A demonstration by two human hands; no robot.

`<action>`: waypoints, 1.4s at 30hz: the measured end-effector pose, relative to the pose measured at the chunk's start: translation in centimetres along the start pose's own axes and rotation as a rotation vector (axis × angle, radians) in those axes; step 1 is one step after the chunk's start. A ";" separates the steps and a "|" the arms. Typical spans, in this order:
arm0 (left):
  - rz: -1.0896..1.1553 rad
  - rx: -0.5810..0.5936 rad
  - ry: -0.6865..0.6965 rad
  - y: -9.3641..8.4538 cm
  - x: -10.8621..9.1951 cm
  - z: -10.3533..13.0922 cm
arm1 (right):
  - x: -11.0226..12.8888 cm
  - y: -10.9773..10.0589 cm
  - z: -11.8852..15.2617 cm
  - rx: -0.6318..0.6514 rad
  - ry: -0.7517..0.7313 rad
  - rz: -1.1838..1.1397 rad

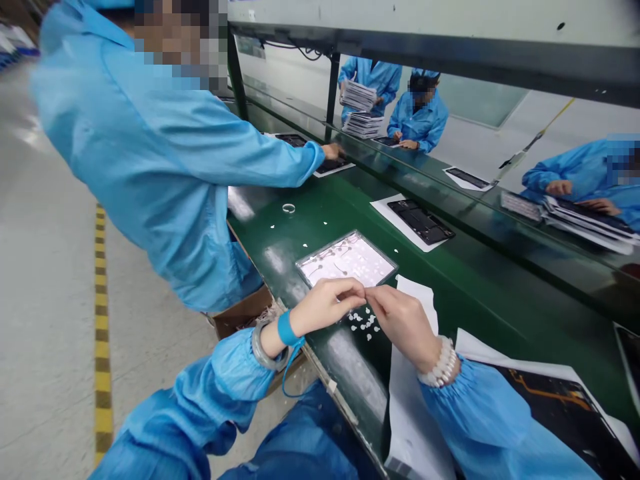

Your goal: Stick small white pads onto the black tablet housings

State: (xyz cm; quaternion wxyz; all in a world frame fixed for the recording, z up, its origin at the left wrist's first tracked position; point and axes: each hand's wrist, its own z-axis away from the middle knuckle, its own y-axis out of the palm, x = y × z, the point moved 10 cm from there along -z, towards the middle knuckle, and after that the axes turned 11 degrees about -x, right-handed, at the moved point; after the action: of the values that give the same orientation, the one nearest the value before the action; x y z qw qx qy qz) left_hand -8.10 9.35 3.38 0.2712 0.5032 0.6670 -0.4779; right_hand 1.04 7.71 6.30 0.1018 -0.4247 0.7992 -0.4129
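My left hand (333,303) and my right hand (403,320) meet fingertip to fingertip above the green bench (345,367). Both are closed in a pinch, and whatever sits between the fingertips is too small to name. Just beyond them lies a clear-edged tray (373,248) holding small round parts with thin dark wires on a pale pink surface. Below the fingertips, small white round tabbed pieces (369,327) are scattered on the bench. White paper sheets (417,400) lie under my right forearm.
At left, a co-worker (185,147) reaches over the bench. Dark device panels (420,221) rest on white sheets along the line; another panel (560,407) is at my right. An open cardboard box (240,313) stands under the bench edge. Several people work across the line.
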 end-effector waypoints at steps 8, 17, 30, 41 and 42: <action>-0.006 0.098 -0.043 1.0 0.7 0.1 | -1.2 0.3 0.5 0.077 0.108 -0.055; -0.635 -0.111 0.221 1.2 -0.6 -1.6 | -6.5 -4.0 5.9 0.163 0.538 -0.223; -0.125 0.548 0.609 20.5 -12.8 6.4 | -6.0 -12.2 21.5 -0.127 1.130 -0.552; -0.224 0.692 0.877 25.1 -12.5 10.5 | -15.0 -25.7 32.9 -0.103 1.005 0.473; -0.224 0.698 0.872 25.1 -12.3 10.5 | -16.0 -25.6 33.4 -0.058 1.017 0.468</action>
State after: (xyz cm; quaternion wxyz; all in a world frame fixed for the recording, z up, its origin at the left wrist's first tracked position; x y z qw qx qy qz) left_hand 18.26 -4.40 0.46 -0.2639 0.6399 0.5689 -0.4441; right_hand 43.29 -6.91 1.05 -0.2194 0.0140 0.8315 -0.5102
